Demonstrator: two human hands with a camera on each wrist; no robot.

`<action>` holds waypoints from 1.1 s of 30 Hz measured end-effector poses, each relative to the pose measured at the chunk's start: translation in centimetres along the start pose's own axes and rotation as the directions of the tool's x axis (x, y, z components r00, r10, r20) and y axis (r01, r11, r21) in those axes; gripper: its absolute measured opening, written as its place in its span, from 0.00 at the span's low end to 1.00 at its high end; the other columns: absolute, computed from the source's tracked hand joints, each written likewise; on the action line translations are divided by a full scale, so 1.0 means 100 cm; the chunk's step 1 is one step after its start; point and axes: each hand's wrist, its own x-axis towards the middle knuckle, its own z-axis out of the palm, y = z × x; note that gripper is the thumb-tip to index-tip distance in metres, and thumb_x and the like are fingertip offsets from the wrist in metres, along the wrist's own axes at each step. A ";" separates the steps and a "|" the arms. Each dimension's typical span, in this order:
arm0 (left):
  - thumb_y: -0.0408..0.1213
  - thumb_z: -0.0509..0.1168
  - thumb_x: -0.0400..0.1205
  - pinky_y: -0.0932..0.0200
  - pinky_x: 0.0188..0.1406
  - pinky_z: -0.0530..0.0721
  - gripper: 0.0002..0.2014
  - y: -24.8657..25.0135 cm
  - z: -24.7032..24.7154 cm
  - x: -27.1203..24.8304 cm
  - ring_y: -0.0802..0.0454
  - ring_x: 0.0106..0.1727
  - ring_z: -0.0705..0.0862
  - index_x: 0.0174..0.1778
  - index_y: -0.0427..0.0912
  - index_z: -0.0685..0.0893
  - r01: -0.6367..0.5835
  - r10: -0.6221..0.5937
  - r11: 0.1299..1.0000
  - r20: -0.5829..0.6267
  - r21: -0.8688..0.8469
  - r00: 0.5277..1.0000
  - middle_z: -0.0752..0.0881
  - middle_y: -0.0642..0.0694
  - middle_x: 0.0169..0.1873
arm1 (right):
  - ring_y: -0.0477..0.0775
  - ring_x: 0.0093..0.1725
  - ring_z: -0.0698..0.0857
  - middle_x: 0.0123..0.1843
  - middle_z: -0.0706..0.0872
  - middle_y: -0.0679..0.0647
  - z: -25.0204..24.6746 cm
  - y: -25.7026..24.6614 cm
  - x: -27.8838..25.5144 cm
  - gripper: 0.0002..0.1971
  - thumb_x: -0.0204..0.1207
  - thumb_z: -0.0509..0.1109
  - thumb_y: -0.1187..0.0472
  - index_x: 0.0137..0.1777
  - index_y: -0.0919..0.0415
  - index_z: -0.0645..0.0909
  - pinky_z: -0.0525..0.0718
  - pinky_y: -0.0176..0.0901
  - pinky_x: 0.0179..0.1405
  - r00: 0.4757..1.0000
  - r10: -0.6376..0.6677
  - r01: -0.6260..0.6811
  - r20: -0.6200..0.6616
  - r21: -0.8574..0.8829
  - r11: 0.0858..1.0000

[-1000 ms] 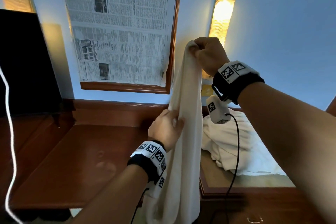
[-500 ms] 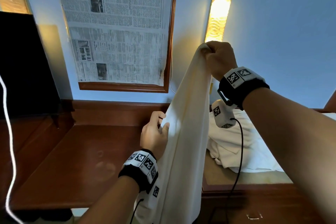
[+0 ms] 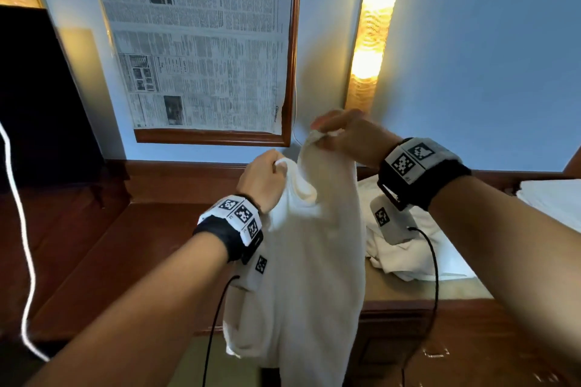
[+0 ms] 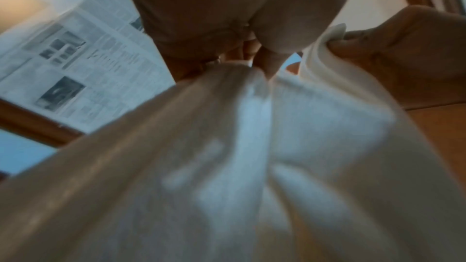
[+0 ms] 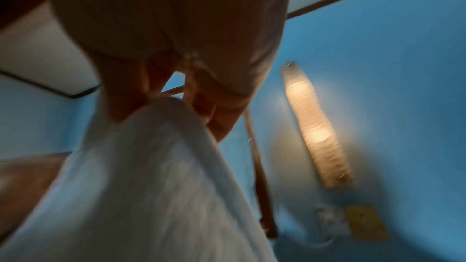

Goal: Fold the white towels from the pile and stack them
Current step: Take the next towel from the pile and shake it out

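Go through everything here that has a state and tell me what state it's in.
Towel: hanging in the air, unfolded.
Left hand: gripping the towel's top edge.
Right hand: pinching the towel's top edge.
Towel pile: crumpled on the surface.
Wall lamp: lit.

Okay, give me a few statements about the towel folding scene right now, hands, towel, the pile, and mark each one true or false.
1. Both hands hold the same white towel. True: the left hand and right hand each grip its top edge.
2. The towel lies flat on the wooden desk. False: it hangs in the air from the hands.
3. A pile of unfolded towels lies to the right of the held towel. True.
4. The wall lamp is off. False: it glows yellow.
5. The framed newspaper lies on the desk. False: it hangs on the wall.
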 end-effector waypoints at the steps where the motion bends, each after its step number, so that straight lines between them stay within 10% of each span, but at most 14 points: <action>1: 0.35 0.59 0.86 0.52 0.45 0.75 0.10 0.008 -0.003 0.000 0.40 0.49 0.82 0.39 0.49 0.79 -0.041 0.041 0.999 0.011 0.005 0.999 0.82 0.50 0.39 | 0.46 0.66 0.81 0.68 0.83 0.47 0.015 -0.001 -0.010 0.08 0.78 0.74 0.61 0.55 0.52 0.91 0.76 0.44 0.71 0.990 -0.007 0.009 0.144 -0.015 1.000; 4: 0.34 0.64 0.83 0.58 0.42 0.75 0.10 0.024 -0.012 -0.009 0.51 0.44 0.81 0.40 0.50 0.86 -0.159 0.159 0.987 0.007 -0.013 0.987 0.86 0.52 0.38 | 0.45 0.53 0.83 0.56 0.87 0.45 0.054 0.003 -0.036 0.05 0.75 0.75 0.62 0.44 0.50 0.90 0.78 0.36 0.57 0.953 0.011 0.007 0.304 -0.060 0.998; 10: 0.33 0.71 0.82 0.59 0.39 0.75 0.09 -0.023 -0.010 -0.045 0.55 0.35 0.77 0.36 0.48 0.87 -0.074 0.077 0.969 0.005 -0.237 0.997 0.82 0.48 0.33 | 0.56 0.42 0.82 0.39 0.85 0.55 0.066 0.014 -0.037 0.08 0.75 0.69 0.68 0.37 0.59 0.85 0.77 0.45 0.46 0.993 -0.078 0.091 0.084 -0.164 0.982; 14: 0.40 0.67 0.77 0.58 0.36 0.79 0.08 -0.078 -0.002 -0.089 0.55 0.32 0.81 0.33 0.57 0.84 0.031 -0.031 0.995 -0.003 -0.091 1.000 0.86 0.54 0.30 | 0.47 0.47 0.86 0.43 0.88 0.46 0.057 0.019 -0.025 0.12 0.76 0.68 0.68 0.49 0.52 0.90 0.82 0.38 0.52 0.991 -0.055 0.056 -0.124 -0.001 0.998; 19: 0.36 0.65 0.78 0.52 0.32 0.78 0.06 -0.126 0.009 -0.129 0.43 0.36 0.80 0.35 0.46 0.80 0.273 -0.289 0.925 0.023 0.264 0.957 0.82 0.52 0.29 | 0.35 0.35 0.79 0.33 0.83 0.39 0.045 0.022 -0.010 0.12 0.79 0.69 0.63 0.39 0.46 0.87 0.76 0.28 0.40 0.961 0.072 -0.048 -0.269 0.094 0.994; 25: 0.40 0.67 0.78 0.56 0.35 0.74 0.06 -0.155 -0.035 -0.136 0.41 0.38 0.81 0.36 0.47 0.81 0.529 -0.529 0.763 -0.110 0.372 0.841 0.83 0.47 0.34 | 0.63 0.49 0.85 0.43 0.88 0.59 0.040 0.050 -0.008 0.06 0.73 0.66 0.60 0.44 0.54 0.86 0.84 0.51 0.50 0.842 0.303 -0.324 -0.447 0.031 0.946; 33: 0.25 0.65 0.76 0.62 0.46 0.76 0.18 -0.134 -0.085 -0.115 0.59 0.42 0.79 0.33 0.58 0.83 0.040 -0.038 0.998 -0.034 0.055 0.999 0.80 0.56 0.44 | 0.72 0.66 0.81 0.65 0.83 0.69 0.049 0.085 -0.018 0.17 0.78 0.63 0.63 0.64 0.63 0.84 0.79 0.56 0.66 0.741 0.604 -0.653 -0.292 -0.105 0.750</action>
